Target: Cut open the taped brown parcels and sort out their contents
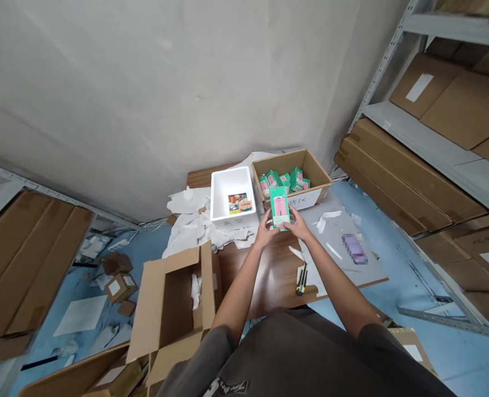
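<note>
Between both hands I hold a green box with a pink picture [280, 207], upright above the wooden table. My left hand [265, 230] grips its lower left side, and my right hand [297, 225] grips the lower right side. Just behind it stands an open cardboard carton [321, 179] with handwriting on its front label. Several similar green and pink boxes [297, 179] lie jumbled inside that carton. Left of it is a white foam box [219, 193], which has colourful printed packets [238, 202] on its bottom.
A yellow and black utility knife [301, 278] lies on the wooden table [265, 270] near my body. Torn white paper [190, 229] covers the table's left part. An open empty carton [178, 298] stands at front left. Shelves with cartons [410, 176] flank both sides.
</note>
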The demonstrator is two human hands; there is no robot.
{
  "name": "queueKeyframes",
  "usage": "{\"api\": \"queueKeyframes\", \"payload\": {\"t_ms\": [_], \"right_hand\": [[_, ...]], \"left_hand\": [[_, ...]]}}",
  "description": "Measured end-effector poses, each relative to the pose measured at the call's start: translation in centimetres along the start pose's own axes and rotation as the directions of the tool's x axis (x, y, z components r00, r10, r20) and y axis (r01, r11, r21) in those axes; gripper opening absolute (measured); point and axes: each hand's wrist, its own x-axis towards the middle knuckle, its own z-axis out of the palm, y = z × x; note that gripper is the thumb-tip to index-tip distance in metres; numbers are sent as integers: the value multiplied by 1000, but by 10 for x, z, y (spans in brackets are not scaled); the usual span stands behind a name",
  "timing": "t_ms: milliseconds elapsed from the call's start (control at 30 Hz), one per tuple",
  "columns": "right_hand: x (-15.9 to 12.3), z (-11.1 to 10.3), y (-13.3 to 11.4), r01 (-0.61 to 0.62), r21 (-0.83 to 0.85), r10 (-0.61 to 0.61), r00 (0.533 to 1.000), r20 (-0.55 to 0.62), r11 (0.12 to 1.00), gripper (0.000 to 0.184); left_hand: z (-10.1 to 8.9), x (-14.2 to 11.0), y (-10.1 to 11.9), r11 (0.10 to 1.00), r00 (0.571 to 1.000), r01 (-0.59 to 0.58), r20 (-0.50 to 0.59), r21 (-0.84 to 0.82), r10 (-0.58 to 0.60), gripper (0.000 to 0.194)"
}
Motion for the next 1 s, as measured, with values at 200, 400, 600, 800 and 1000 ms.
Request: {"api": "queueKeyframes", "payload": {"t_ms": [200, 400, 600, 800, 1000], "right_hand": [[78, -91, -11, 50, -32, -53, 992, -110, 998, 88], [155, -130, -6, 0, 56, 9, 986, -164, 998, 81], [174, -140, 22, -14, -93, -14, 955, -296, 996, 70], [137, -111, 6, 83, -199, -135, 955, -262, 976, 62], [91, -54, -48, 198, -318, -267, 945, -190, 927, 54]], "left_hand": [[71, 109, 21, 999, 999, -33, 37, -17, 33, 106], [95, 189, 35, 999, 998, 31, -49, 11, -31, 94], [62, 192, 27, 954, 987, 39, -158, 296, 8, 76], [22, 138, 17, 963, 973, 86, -227, 255, -27, 72], [-6, 80, 42, 976, 977, -11, -204, 217, 57, 69]]}}
